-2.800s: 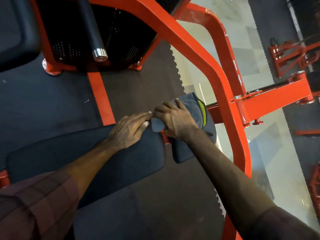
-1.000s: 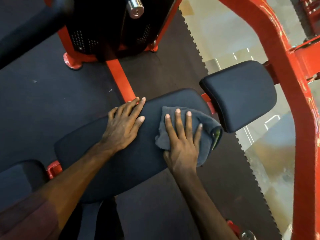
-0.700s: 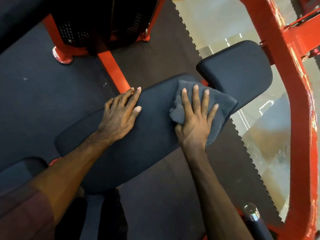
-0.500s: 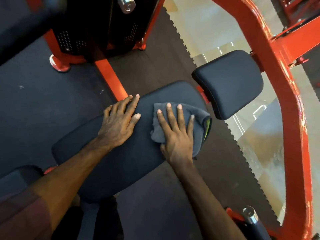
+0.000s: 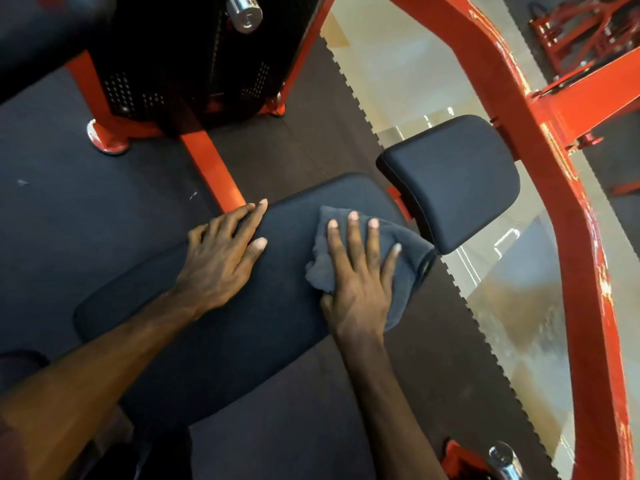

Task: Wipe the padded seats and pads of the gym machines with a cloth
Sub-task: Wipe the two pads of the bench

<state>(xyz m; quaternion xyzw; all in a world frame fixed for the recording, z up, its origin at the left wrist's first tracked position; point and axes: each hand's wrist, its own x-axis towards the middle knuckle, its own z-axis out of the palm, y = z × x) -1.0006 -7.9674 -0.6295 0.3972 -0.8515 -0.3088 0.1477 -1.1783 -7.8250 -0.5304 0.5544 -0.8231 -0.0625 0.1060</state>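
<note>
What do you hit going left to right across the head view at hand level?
left hand → right hand on the cloth → small pad → red frame bar

The long padded seat (image 5: 225, 341) and the smaller pad (image 5: 450, 181) are plain black. The cloth (image 5: 405, 271) is dark grey. The machine frame (image 5: 561, 209) is bright red-orange, its paint chipped. The floor mat (image 5: 69, 209) is dark grey.

Single head-worn camera is looking steeply down from above, close over the long black seat pad (image 5: 214, 341). It is facing forward toward the red machine frame (image 5: 568, 237); both forearms are entering from the bottom edge.
</note>
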